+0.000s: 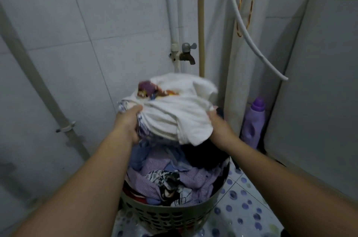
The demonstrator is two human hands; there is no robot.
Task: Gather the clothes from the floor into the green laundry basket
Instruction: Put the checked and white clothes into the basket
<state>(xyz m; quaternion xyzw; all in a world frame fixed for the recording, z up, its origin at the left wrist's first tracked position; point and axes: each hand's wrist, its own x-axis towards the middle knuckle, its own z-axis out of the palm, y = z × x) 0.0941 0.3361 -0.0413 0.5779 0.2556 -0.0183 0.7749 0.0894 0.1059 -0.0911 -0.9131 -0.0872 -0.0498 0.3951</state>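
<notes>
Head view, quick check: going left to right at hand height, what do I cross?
Slanted wall pipe → left hand → white bundle of clothes → right hand → purple detergent bottle

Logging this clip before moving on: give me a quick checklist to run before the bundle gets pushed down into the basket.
1. Left hand grips the white bundle: ok.
2. Right hand grips its other side: ok.
3. Bundle is over the basket: ok.
4. Room left in the basket: not ok, clothes heaped to the rim.
5. Bottle stands apart from the basket: ok.
6. Clothes left on the floor: cannot tell.
</notes>
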